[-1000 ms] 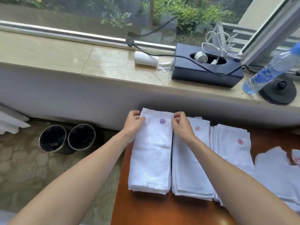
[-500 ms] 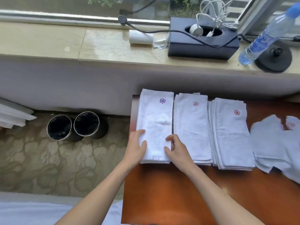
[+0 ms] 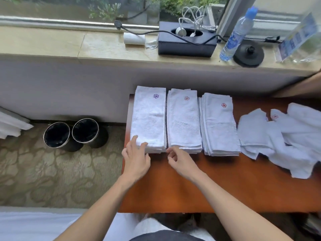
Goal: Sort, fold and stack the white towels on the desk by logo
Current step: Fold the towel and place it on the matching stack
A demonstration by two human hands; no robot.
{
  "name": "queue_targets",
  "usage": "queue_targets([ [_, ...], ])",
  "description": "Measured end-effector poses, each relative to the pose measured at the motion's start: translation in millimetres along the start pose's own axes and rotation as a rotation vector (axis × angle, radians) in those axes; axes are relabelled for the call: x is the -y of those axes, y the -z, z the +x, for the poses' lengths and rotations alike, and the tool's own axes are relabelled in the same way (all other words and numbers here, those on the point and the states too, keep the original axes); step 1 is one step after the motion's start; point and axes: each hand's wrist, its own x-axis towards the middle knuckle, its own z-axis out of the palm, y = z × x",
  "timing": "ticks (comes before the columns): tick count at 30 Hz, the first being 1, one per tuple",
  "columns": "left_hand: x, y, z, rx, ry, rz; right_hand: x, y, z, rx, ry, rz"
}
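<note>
Three stacks of folded white towels lie side by side on the brown desk. The left stack bears a purple flower logo, the middle stack an orange-pink one, the right stack a red one. A loose heap of unfolded towels lies at the desk's right, one showing a pink logo. My left hand rests with straight fingertips on the near end of the left stack. Just in front of the gap between left and middle stacks, my right hand hovers with fingers loosely curled, holding nothing.
Two black bins stand on the patterned carpet left of the desk. The stone windowsill holds a dark tissue box with cables, a paper roll, a water bottle and a black round base.
Both hands slid from the far end of the left stack to its near end. Since half a second ago they have drawn back slightly, the right hand coming off the towels.
</note>
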Motion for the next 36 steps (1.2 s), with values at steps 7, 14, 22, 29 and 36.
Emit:
queue_targets([
  [7,-76,-37,-63,0.053,-0.116,0.084,-75,46,-98,-0.119,-0.030,0.029],
  [14,-205,-92,-123,0.119,-0.289,0.126,-179,123,-214,-0.202,-0.081,-0.004],
  [22,-354,-127,-136,0.124,-0.529,0.152,-258,218,-290,-0.353,-0.149,-0.114],
  [29,-420,-162,-89,0.154,-0.599,0.168,-311,275,-275,-0.389,-0.210,-0.187],
  [36,-468,-221,-24,0.205,-0.591,0.120,-340,337,-232,-0.337,-0.273,-0.258],
])
